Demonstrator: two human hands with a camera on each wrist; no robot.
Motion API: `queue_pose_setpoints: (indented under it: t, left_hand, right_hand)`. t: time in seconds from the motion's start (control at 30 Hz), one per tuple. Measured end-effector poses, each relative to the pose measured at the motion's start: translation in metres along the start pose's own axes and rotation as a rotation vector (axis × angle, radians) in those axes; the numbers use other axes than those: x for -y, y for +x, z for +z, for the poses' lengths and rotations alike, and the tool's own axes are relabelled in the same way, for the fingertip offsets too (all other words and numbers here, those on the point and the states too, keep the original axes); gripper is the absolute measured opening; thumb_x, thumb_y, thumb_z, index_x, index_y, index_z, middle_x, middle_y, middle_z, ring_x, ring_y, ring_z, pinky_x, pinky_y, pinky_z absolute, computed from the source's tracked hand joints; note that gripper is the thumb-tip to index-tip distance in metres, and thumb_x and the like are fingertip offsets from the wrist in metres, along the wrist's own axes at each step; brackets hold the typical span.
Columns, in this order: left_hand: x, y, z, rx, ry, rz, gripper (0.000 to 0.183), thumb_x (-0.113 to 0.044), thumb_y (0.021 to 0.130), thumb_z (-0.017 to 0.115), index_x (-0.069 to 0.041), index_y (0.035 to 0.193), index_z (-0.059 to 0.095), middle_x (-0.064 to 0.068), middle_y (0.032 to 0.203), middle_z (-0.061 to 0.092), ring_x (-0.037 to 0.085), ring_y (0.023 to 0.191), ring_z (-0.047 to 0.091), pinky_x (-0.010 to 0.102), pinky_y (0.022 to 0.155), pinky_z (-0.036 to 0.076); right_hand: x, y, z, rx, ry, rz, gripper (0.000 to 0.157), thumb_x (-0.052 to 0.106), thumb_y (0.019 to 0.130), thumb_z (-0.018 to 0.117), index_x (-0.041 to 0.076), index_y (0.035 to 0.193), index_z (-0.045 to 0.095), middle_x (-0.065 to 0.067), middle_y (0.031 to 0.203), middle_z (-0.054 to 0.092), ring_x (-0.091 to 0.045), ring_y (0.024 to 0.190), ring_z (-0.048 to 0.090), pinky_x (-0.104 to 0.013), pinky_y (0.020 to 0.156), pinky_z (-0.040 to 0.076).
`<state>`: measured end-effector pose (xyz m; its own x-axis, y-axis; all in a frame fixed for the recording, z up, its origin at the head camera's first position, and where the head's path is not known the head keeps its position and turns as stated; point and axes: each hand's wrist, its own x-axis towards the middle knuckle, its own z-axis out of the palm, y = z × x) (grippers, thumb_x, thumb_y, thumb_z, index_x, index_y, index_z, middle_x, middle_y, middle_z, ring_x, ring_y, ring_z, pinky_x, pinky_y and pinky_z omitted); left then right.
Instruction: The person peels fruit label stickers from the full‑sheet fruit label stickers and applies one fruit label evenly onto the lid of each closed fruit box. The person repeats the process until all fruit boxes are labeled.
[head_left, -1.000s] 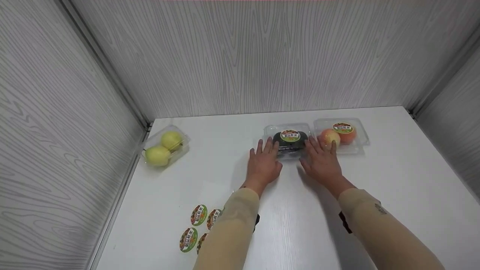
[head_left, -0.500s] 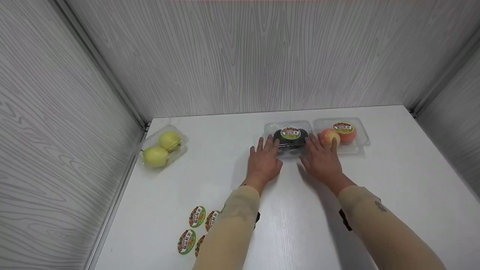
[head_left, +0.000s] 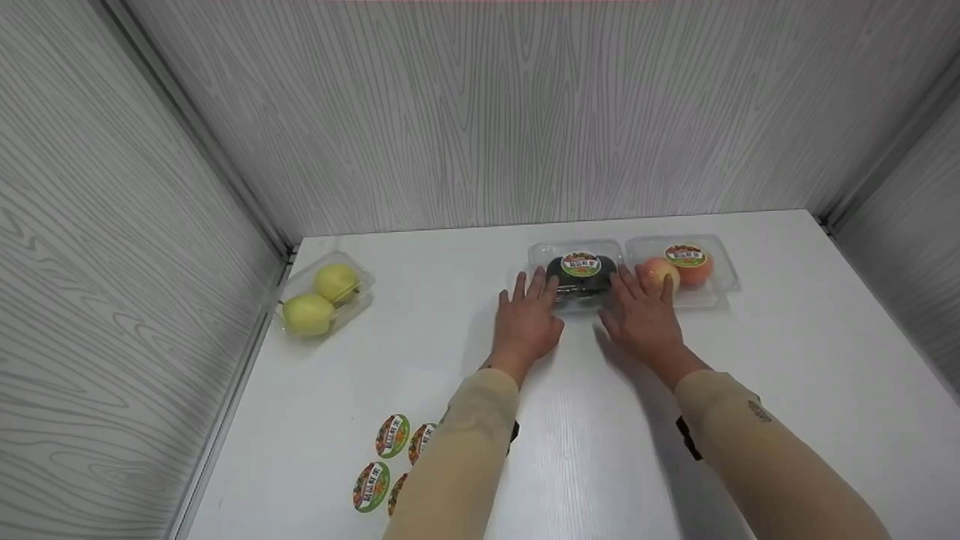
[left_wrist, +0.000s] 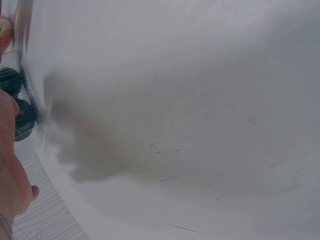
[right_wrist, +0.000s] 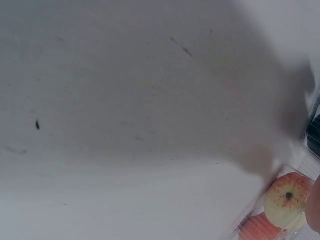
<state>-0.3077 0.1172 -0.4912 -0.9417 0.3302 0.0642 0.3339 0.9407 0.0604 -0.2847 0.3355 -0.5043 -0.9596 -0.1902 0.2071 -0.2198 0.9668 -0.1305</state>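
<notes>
A clear plastic clamshell box (head_left: 540, 252) holds dark green round fruit (head_left: 600, 282), its lid bearing an oval fruit sticker (head_left: 581, 264). My left hand (head_left: 527, 324) rests at its left front corner with fingers extended. At its right front corner my right hand (head_left: 643, 321) touches the box, fingers spread. Part of the right hand covers the edge of a second clear box (head_left: 720, 289) with two red-and-yellow apples (head_left: 661, 274), which also has a sticker (head_left: 686, 256). The left wrist view shows the green fruit (left_wrist: 24, 120) beside the left hand (left_wrist: 12, 170).
Two yellow-green pears (head_left: 309, 313) lie in a third clear box (head_left: 351, 304) at the table's left edge. Several oval stickers (head_left: 371, 486) lie at the front left, some hidden by the left sleeve (head_left: 457, 457). Grey wood-grain panels (head_left: 480, 112) wall the white table (head_left: 420, 330).
The box of green fruit has moved slightly backward, away from me, with both hands against it. The view has shifted a little; the pears and loose stickers otherwise lie as before.
</notes>
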Motion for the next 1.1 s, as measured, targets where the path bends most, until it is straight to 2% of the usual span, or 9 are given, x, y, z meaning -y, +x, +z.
queue_pose_setpoints:
  t: [0.2,0.43,0.7,0.87,1.1]
  left_hand:
    - [0.001,0.002,0.000,0.007,0.008,-0.002,0.070,-0.037,0.105,0.057,-0.024,0.169,0.031,0.000,0.177,0.018,0.030,0.162,0.017,0.058,0.123,0.029]
    - [-0.001,0.004,-0.002,0.024,0.017,0.009,0.071,-0.035,0.105,0.055,-0.024,0.170,0.029,0.000,0.177,0.018,0.032,0.162,0.016,0.058,0.124,0.027]
    - [-0.004,0.005,-0.011,0.093,0.055,0.010,0.076,-0.040,0.105,0.055,-0.025,0.171,0.022,0.002,0.177,0.017,0.035,0.162,0.013,0.059,0.123,0.028]
    - [-0.003,-0.003,-0.015,0.086,-0.002,-0.004,0.076,-0.041,0.106,0.056,-0.023,0.171,0.021,0.004,0.177,0.017,0.034,0.162,0.013,0.059,0.123,0.028]
    - [0.012,-0.021,-0.028,0.044,-0.008,-0.035,0.071,-0.045,0.109,0.047,-0.020,0.171,0.023,0.008,0.176,0.021,0.034,0.162,0.017,0.056,0.124,0.029]
  right_hand:
    - [0.002,0.000,0.000,0.001,0.027,0.015,0.070,0.039,0.107,0.055,-0.002,0.162,0.038,-0.019,0.172,0.028,-0.041,0.160,0.018,-0.070,0.123,-0.002]
    - [-0.002,0.001,0.003,0.026,0.003,0.023,0.070,0.040,0.108,0.053,0.000,0.163,0.035,-0.018,0.173,0.026,-0.040,0.161,0.016,-0.070,0.123,-0.005]
    - [-0.003,0.002,-0.001,0.056,0.015,0.033,0.070,0.041,0.109,0.051,0.000,0.164,0.034,-0.020,0.172,0.026,-0.039,0.161,0.016,-0.072,0.122,-0.001]
    - [-0.002,-0.004,-0.004,0.030,0.044,0.045,0.074,0.043,0.110,0.051,-0.001,0.165,0.030,-0.022,0.172,0.026,-0.040,0.160,0.018,-0.072,0.122,-0.001]
    - [-0.004,-0.013,-0.011,-0.026,0.072,0.038,0.072,0.042,0.110,0.050,-0.003,0.164,0.032,-0.025,0.169,0.029,-0.043,0.159,0.021,-0.071,0.123,0.004]
